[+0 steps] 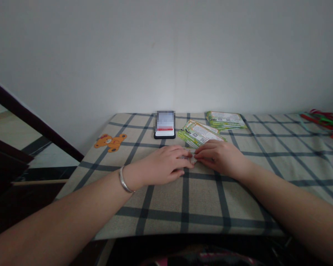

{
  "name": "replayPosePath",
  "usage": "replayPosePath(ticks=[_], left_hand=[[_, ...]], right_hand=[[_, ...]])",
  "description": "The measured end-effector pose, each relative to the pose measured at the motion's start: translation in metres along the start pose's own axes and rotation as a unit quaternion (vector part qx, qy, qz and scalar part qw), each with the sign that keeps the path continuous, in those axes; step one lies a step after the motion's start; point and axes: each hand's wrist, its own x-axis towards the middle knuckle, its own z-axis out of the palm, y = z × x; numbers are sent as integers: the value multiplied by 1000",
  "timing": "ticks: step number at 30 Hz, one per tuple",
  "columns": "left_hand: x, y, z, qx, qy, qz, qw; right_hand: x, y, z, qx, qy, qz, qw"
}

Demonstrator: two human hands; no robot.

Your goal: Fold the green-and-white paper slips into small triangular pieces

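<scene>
On a checked tabletop (238,207), green leaflets (198,133) lie beside a blurred black-edged item (164,125). Just below them, the left hand (158,166) and right hand (219,157) meet, both grips closed on a small folded paper (189,158) between them.

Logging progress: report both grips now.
Left hand, right hand: both on small folded paper. Green printed leaflets just ahead.

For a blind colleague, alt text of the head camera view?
A left hand wearing a silver bangle and a right hand pinch a small folded paper on a checked tablecloth. Green printed leaflets and a phone lie beyond, with red and green ribbons at far right.
</scene>
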Motion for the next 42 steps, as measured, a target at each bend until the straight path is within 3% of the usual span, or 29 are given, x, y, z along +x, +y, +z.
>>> replayPosePath(ticks=[15,28,42], left_hand=[[0,1,-1,4,-24,-23,999],[2,7,-2,18,-30,-37,999],[1,4,1,10,-39,-37,999]], right_hand=[[-1,-10,-10,32,-8,-74,997],[2,-18,-7,-35,-20,-64,997],[2,-13,-5,-71,-37,9,997]])
